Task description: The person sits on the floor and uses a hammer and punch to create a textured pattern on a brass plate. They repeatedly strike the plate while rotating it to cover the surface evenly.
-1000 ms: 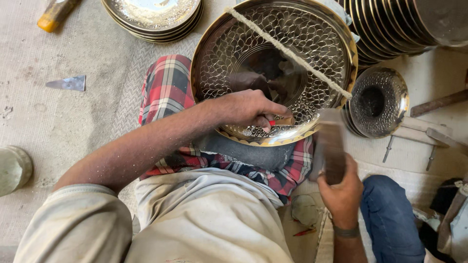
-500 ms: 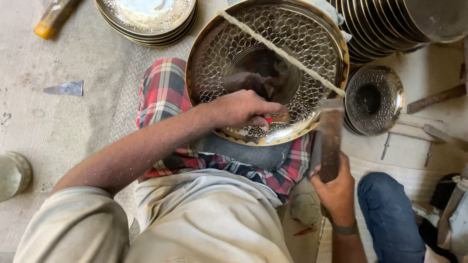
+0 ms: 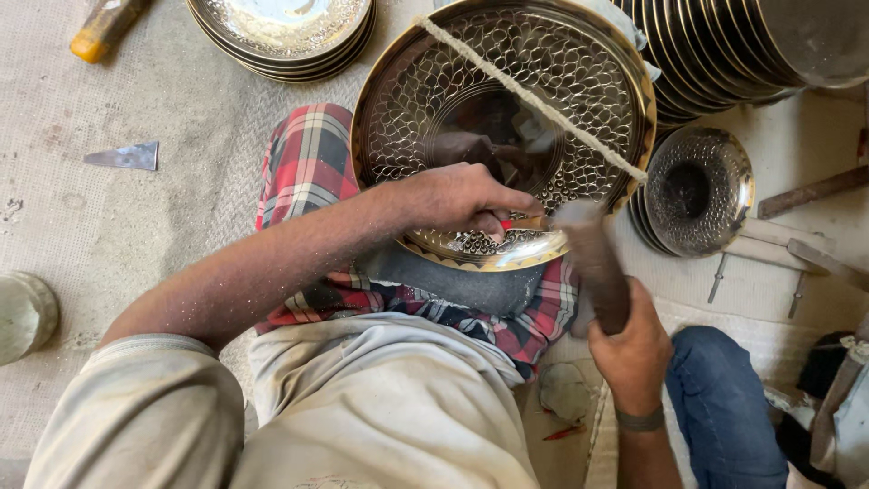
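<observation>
Left hand [image 3: 457,197] pinches small punch [image 3: 525,222] on plate [image 3: 579,81] rim; right hand [image 3: 634,349] grips hammer [image 3: 593,258]. Embossing under way; next strike needs square hit.

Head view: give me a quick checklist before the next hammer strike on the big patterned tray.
1. Punch tool pinched in the left hand at the tray's near rim: ok.
2. Hammer gripped in the right hand, head close to the tool's end: ok.
3. Patterned tray propped on the checked cloth over the lap: ok.
4. Tool tip seated on the pattern: cannot tell, fingers hide it.
5. Cord across the tray lies clear of the strike spot: ok.
6. Left fingers clear of the hammer's path: cannot tell.
</observation>
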